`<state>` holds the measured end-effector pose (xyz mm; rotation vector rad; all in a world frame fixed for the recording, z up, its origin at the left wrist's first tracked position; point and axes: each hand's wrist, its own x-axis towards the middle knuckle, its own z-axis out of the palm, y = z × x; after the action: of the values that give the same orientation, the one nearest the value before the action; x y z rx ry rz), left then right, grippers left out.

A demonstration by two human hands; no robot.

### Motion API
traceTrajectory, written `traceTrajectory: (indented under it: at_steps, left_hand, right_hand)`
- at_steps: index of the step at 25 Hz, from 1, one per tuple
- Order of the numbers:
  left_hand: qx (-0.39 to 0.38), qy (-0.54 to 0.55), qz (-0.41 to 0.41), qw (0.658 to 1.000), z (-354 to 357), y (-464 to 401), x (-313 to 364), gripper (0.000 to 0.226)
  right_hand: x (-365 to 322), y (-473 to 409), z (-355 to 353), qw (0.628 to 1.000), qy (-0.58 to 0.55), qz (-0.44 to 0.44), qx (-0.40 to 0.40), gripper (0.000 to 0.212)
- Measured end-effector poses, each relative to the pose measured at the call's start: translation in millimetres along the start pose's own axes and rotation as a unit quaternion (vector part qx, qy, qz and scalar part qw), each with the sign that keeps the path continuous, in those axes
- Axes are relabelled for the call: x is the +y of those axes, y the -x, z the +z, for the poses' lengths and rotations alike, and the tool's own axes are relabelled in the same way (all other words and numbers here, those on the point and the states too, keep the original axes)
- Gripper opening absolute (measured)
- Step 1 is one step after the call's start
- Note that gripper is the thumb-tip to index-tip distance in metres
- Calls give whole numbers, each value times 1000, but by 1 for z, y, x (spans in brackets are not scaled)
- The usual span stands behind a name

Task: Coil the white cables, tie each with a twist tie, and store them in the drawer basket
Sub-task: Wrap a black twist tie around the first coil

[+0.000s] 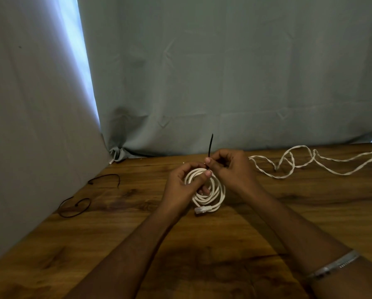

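Left hand (182, 184) grips the coiled white cable (206, 192) at frame centre, fingers curled through the loops, thumb pressed on top to keep them from springing apart. Right hand (230, 167) pinches a black twist tie (211, 145) at the coil's top, its free end sticking up, likely ready for wrapping. Coil's plug (203, 210) hangs at the bottom. Second cable (306, 162) lies uncoiled at right on the wooden table (137, 212). Spare ties (77, 203) at left. Drawer basket not in view.
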<state>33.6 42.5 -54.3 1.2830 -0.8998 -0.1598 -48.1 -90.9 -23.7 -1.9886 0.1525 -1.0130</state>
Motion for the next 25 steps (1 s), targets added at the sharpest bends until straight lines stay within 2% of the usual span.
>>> traceTrajectory:
  at_steps: [3, 6, 8, 10, 12, 15, 17, 21, 25]
  left_hand:
    - [2, -82, 29, 996, -1, 0, -2, 15]
    - [-6, -127, 46, 991, -1, 0, -4, 13]
    - [-1, -115, 53, 992, 2, 1, -5, 12]
    - [4, -91, 58, 994, 3, 1, -7, 12]
    - [-2, -72, 55, 996, 4, 3, -8, 13]
    - [-13, -57, 32, 998, 4, 1, -15, 24]
    - [11, -49, 32, 998, 4, -2, -18, 27]
    - [53, -33, 18, 998, 1, -5, -19, 29]
    - [44, -29, 26, 998, 2, 0, -15, 23]
  right_hand:
    - [4, 0, 5, 1000, 18, 7, -6, 18]
    - [11, -3, 10, 998, 15, 64, 9, 21]
    - [16, -5, 15, 987, -65, 144, 37, 20]
    - [17, -8, 19, 960, -154, 224, 69, 19]
    - [18, -10, 20, 943, -193, 261, 76, 19]
    - [19, -9, 11, 939, -231, 247, 62, 18]
    - [15, -5, 6, 940, -258, 220, 28, 18]
    - [8, 0, 5, 960, -220, 166, -44, 19]
    - [8, 1, 9, 964, -202, 169, -45, 11]
